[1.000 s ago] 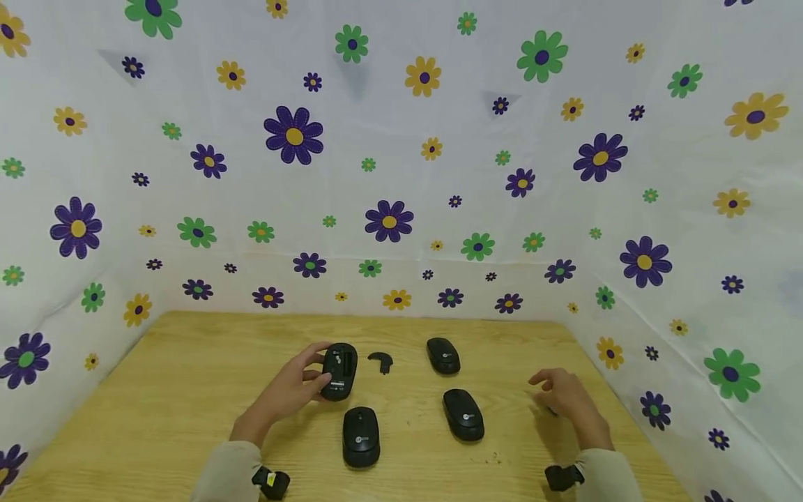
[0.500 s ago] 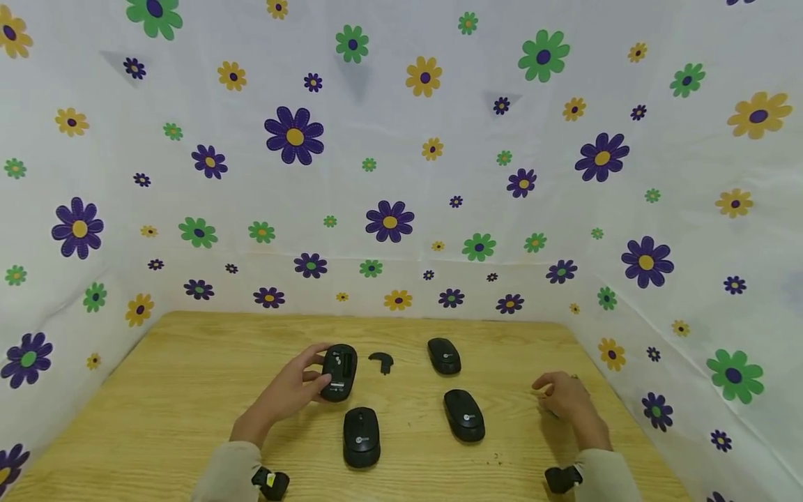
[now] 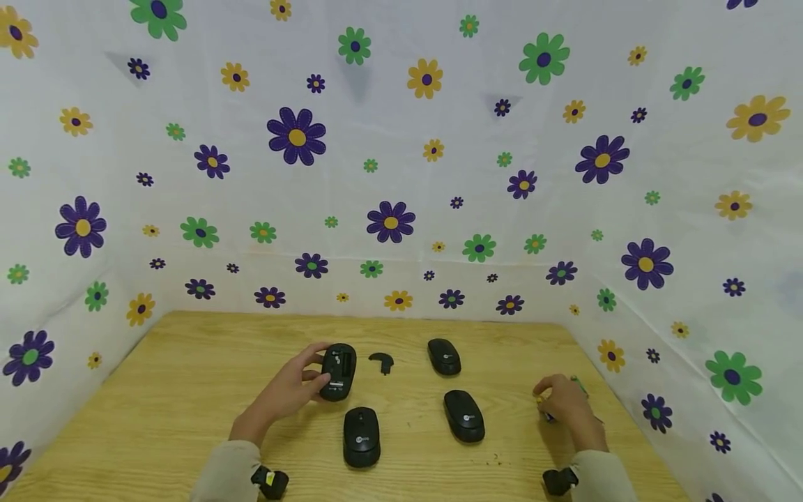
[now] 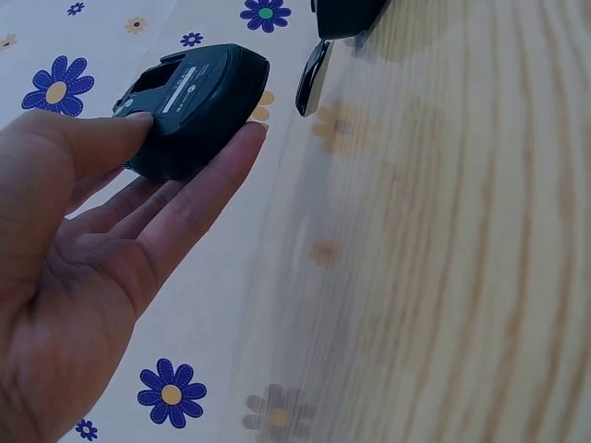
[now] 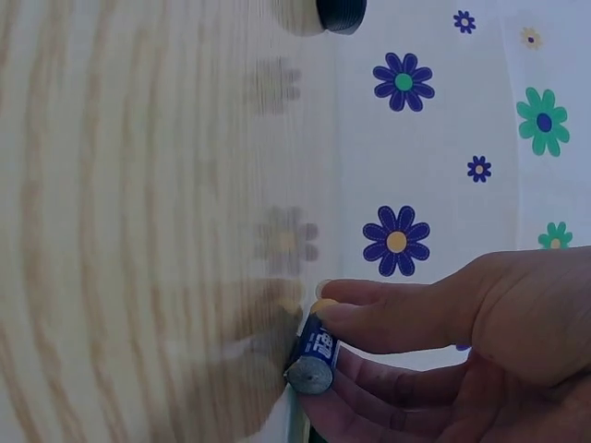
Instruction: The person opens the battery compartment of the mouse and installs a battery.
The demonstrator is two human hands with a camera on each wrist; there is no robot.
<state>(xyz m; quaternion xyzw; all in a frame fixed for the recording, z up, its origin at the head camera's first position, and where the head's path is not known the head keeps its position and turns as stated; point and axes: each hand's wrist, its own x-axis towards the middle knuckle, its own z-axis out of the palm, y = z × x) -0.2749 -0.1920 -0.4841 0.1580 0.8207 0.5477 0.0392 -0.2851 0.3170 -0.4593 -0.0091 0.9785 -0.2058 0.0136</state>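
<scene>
My left hand (image 3: 285,390) holds a black computer mouse (image 3: 339,373) with its underside facing up; the long battery slot in it shows uncovered and dark. Thumb on the underside and fingers beneath, the same grip on the mouse (image 4: 194,106) appears in the left wrist view. At the right, my right hand (image 3: 567,408) pinches a small blue battery (image 5: 316,358) between thumb and fingers, low over the table. Another slim item with a green end (image 3: 578,385) is partly hidden behind that hand. The black curved battery cover (image 3: 381,361) lies just right of the held mouse.
Three more black mice lie on the wooden table (image 3: 207,362): a near one (image 3: 361,438), one at centre right (image 3: 464,416) and one farther back (image 3: 443,356). Flower-patterned white cloth (image 3: 401,174) walls the back and sides.
My right hand has shifted slightly, and the battery at its fingertips and the green-ended item behind it now show. My left hand keeps the mouse nearly still.
</scene>
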